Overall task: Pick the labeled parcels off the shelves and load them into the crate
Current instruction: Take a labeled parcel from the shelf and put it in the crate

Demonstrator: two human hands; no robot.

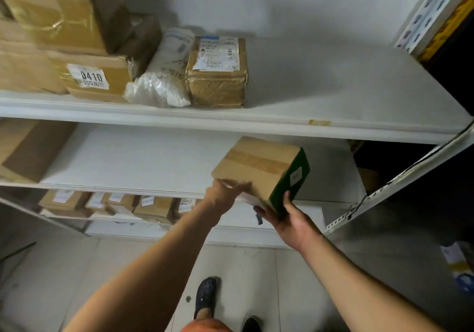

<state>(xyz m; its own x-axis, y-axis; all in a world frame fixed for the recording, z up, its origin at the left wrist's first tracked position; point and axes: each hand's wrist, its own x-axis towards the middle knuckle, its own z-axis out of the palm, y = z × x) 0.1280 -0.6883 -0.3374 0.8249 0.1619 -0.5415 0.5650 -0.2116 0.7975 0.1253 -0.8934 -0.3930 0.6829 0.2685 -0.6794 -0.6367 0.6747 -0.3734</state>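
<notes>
A white shelving unit [230, 124] is being faced, with three shelves in view. On the top shelf, a stack of brown boxes [59, 24] is being kept at the left, one of them marked with a label reading 0410 [88, 78]; a white plastic bag [164, 75] is being squeezed between that stack and a taped, labeled parcel [218, 72], the rest of the shelf to the right being left bare. On the middle shelf, a large carton [28, 149] is being stored at the far left. On the bottom shelf, a row of small labeled parcels [115, 203] is being partly hidden by the left forearm. A brown box with a green side [261, 170] is being held tilted at the front edge of the middle shelf: it is being cupped from below by the right hand [287, 219], thumb lying along the green side, while its near corner is being touched by the left hand [225, 193], whose fingers are blurred. Dark shoes [205, 298] are being seen on the tiled floor [269, 280].
</notes>
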